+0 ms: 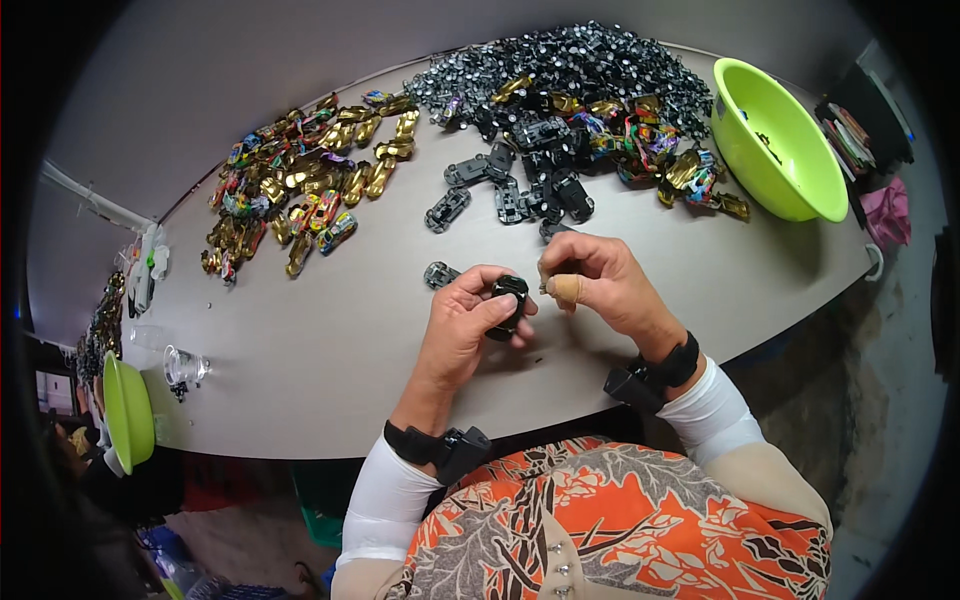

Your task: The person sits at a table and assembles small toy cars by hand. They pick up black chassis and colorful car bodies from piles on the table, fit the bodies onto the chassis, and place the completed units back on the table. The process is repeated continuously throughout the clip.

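My left hand (465,320) grips a small black toy car chassis (508,303) just above the grey table (330,340). My right hand (595,280) is right beside it, thumb and forefinger pinched together on something too small to make out; a bandage wraps one finger. Another black chassis (439,274) lies on the table just left of my left hand. Both wrists wear black bands with small devices.
A big heap of black chassis parts (570,65) lies at the far edge, loose ones (510,190) nearer me. Gold and coloured toy car bodies (300,185) pile at the far left. A lime green bowl (780,140) stands at the right, another (128,410) at the left.
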### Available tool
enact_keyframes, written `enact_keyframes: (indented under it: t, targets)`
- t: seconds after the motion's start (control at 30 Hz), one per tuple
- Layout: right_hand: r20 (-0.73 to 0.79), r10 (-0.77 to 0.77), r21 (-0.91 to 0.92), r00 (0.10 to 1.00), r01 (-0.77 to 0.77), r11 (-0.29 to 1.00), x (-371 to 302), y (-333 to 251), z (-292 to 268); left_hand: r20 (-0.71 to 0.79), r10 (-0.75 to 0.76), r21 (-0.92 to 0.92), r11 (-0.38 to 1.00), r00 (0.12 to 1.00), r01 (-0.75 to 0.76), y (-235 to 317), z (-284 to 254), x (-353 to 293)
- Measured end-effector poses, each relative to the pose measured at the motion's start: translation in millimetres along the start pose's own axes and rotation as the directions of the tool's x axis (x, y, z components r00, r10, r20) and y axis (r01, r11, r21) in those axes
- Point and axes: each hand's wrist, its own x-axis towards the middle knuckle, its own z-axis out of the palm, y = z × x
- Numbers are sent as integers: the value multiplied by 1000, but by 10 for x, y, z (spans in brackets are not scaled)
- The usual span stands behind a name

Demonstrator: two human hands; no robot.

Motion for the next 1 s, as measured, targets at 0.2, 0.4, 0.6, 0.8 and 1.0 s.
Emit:
enact_keyframes:
  t: [0.2,0.4,0.6,0.8,1.0]
  targets:
    - [63,27,-13,998,-26,1000,-11,6,12,86,-29,170,985,996,14,-38,-13,-9]
    - [106,139,-88,985,-130,988,-34,-19,-12,103,-44,288,958,994,13,-24,1,-41]
    - [37,164,-308,986,-145,940,-50,26,66,91,-75,429,903,993,29,-107,-9,-40]
    - [0,164,-494,986,-143,858,-73,142,94,178,110,689,696,978,-204,-166,-69,-29]
    - [170,162,-432,972,-74,899,-85,157,312,81,83,654,748,993,-116,-229,-165,-338]
